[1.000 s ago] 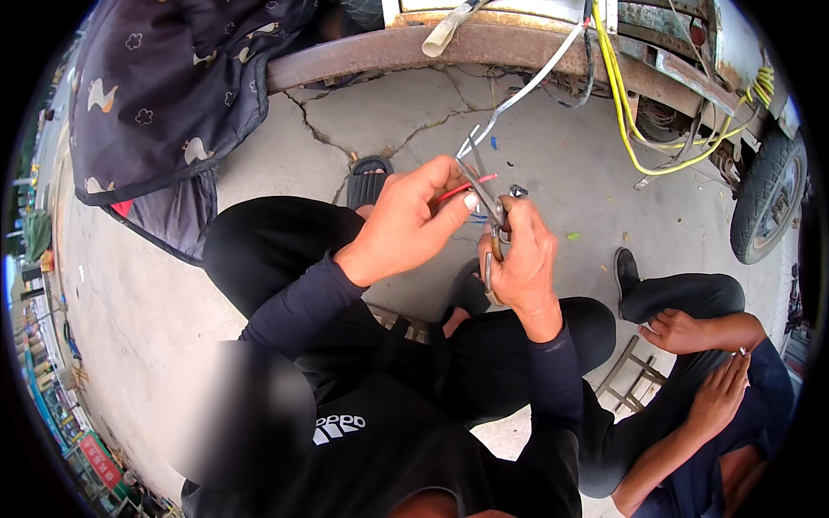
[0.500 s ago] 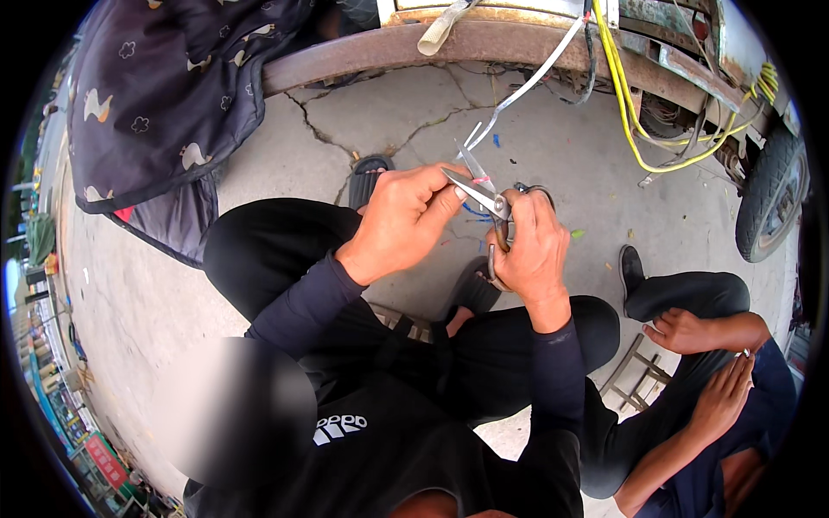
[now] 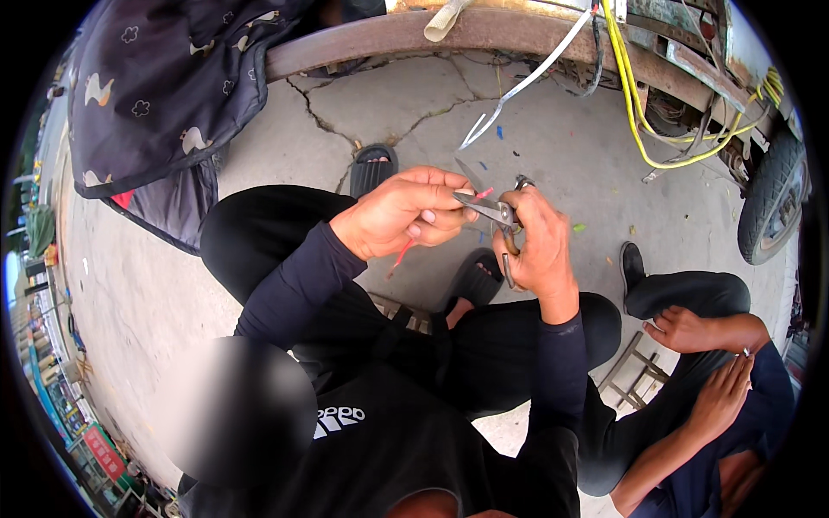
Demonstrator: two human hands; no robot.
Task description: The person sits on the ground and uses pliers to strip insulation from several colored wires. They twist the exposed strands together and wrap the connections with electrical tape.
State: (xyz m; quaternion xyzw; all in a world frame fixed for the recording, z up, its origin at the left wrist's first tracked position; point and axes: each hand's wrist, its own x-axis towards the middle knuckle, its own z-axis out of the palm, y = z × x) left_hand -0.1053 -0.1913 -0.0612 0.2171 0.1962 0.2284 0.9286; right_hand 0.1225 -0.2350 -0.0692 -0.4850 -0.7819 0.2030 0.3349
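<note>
My right hand (image 3: 542, 240) grips a pair of metal scissors (image 3: 494, 210), fingers wrapped around the handles. The scissors' blades are parted and point toward my left hand (image 3: 399, 216). That hand is closed, pinching a thin red wire (image 3: 400, 256). One end of the wire sticks out between the blades; its other end hangs below my left fingers. The stretch of wire inside my hand is hidden. Just beyond the blade tips hangs a white cable (image 3: 527, 85) with its end split into thin strands.
Yellow cable loops (image 3: 628, 112) hang from a rusty vehicle frame (image 3: 380, 45) ahead, with a tyre (image 3: 771, 197) at far right. A dark quilted cover (image 3: 164, 95) drapes at left. A co-worker's hands (image 3: 721, 393) rest at lower right, near a small stool (image 3: 633, 373). Scraps dot the cracked concrete.
The red wire's tail now shows below my left hand, whose fingers have curled in. Both hands have drawn slightly away from the white cable's end, which now hangs apart from the scissors.
</note>
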